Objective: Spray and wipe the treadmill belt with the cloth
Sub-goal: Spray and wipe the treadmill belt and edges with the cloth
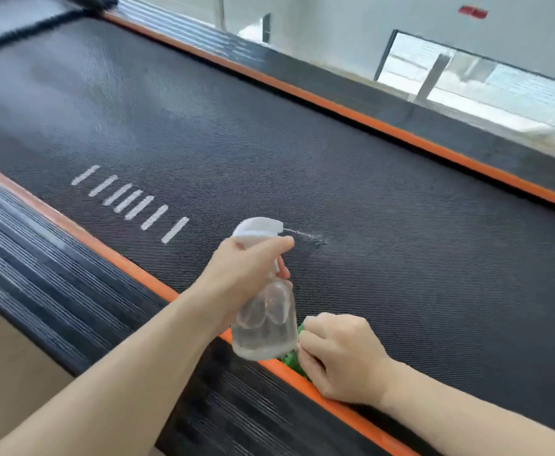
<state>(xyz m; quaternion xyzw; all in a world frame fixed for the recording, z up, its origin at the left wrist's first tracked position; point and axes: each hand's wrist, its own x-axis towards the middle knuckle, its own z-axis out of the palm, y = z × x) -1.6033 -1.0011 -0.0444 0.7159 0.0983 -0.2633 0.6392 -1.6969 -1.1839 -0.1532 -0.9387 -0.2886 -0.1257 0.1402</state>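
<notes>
Spray step under way. Ribbed side rail is running along the left of the frame, an orange trim strip edging it. White stripe marks are showing left of centre on the treadmill belt, which is filling the middle of the frame, upper left to lower right.

Left hand is gripping the clear spray bottle at centre, its fingers squeezing the trigger under the white nozzle head. A thin jet is leaving the nozzle rightward and wetting a small patch of belt just beside it.

Right hand, lower centre-right, is resting at the near belt edge, fingers curled over a green cloth, mostly hidden beneath the hand and the bottle.

Judgement: wiping not yet begun. Next move likely calls for more spray farther along, then lowering the bottle clear and drawing the cloth flat over the damp patch with steady pressure.
</notes>
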